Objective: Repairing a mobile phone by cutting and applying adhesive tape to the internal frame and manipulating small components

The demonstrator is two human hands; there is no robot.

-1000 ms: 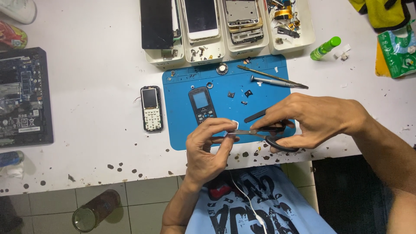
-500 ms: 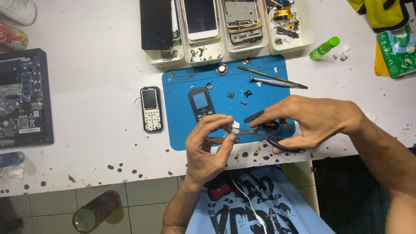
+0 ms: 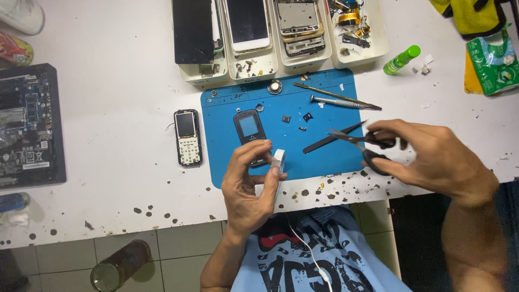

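While the left hand (image 3: 250, 186) pinches a small white strip (image 3: 278, 160) upright between thumb and fingers at the near edge of the blue mat (image 3: 324, 151), the right hand (image 3: 432, 159) grips black scissors (image 3: 359, 141), blades parted, well apart from the strip. Advisable: steady both wrists on the desk (image 3: 108, 140) and cut squarely. A dark phone (image 3: 250, 130) lies beyond.

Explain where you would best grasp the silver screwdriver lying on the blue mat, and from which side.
Pinch the thick knurled handle at the left end of the silver screwdriver, coming from above: it lies flat on the blue mat, its thin tip pointing right, the handle clear of the neighbouring thin probe.
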